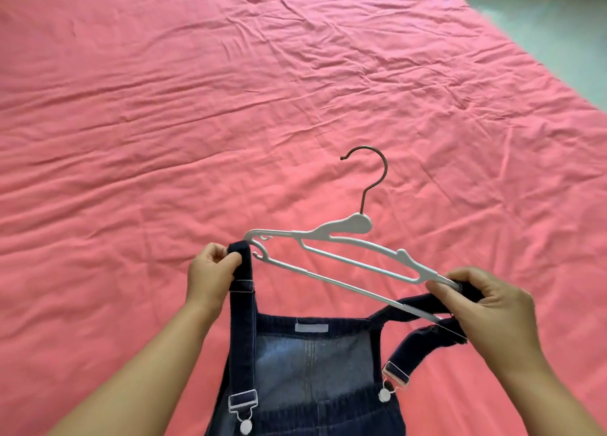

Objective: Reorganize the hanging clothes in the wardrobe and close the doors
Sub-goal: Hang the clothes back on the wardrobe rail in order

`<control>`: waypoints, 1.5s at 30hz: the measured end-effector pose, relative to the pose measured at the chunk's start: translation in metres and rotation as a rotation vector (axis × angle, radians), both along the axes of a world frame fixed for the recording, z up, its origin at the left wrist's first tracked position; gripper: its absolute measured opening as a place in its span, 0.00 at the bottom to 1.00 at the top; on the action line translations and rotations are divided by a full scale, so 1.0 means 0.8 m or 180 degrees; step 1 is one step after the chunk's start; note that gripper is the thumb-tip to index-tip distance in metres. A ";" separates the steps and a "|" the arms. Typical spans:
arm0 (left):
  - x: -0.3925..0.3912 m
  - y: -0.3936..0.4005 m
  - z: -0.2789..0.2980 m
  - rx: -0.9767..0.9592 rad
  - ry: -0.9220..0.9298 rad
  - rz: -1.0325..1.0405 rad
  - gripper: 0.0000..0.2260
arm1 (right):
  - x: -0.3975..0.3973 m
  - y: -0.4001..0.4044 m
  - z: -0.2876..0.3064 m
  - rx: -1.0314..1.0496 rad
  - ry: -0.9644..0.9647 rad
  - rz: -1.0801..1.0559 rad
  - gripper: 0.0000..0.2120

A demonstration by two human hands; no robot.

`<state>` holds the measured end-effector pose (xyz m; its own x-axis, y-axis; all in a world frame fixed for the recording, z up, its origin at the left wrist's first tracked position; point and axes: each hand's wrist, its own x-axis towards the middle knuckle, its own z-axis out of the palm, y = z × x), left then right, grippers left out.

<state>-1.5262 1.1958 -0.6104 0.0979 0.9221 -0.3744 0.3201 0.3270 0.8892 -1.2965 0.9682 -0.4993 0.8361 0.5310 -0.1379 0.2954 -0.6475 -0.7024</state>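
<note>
Wrinkled pink bedsheet [230,107] fills the view, with pale floor [558,35] at the far right corner. Above it hangs a white hanger [345,235] with a dark metal hook. Left hand [210,268] pinches one strap of the denim overalls [312,363] over the hanger's end — right hand [483,307] grips the other strap against the opposite end.

1. This is a home bedroom: a wide bed [230,107] fills nearly the whole view, covered by a creased pink sheet [328,74].
2. A pale floor [565,41] shows past the bed's far right corner.
3. A white hanger [345,232] and denim overalls [312,363] over the bed point to household clothes-sorting.
</note>
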 end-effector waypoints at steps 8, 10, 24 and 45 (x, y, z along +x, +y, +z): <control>-0.094 -0.010 0.112 0.0224 -0.0442 0.0066 0.07 | -0.047 -0.018 0.092 0.0193 -0.0100 0.0515 0.11; -0.116 -0.017 0.142 0.0236 -0.0499 -0.0018 0.08 | -0.061 -0.025 0.119 0.0265 -0.0110 0.0609 0.11; -0.203 -0.091 0.315 0.0604 -0.0407 -0.0119 0.07 | -0.102 -0.083 0.269 0.0869 -0.0200 0.0909 0.10; -0.321 -0.213 0.522 0.2033 0.0859 -0.1075 0.15 | -0.180 -0.038 0.368 0.1398 0.0142 0.2144 0.11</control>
<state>-1.7827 1.0254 -0.1926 0.3934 0.9036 0.1696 0.5439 -0.3774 0.7495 -1.4403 0.9375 -0.2052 0.3156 0.9326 0.1749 0.4897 -0.0022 -0.8719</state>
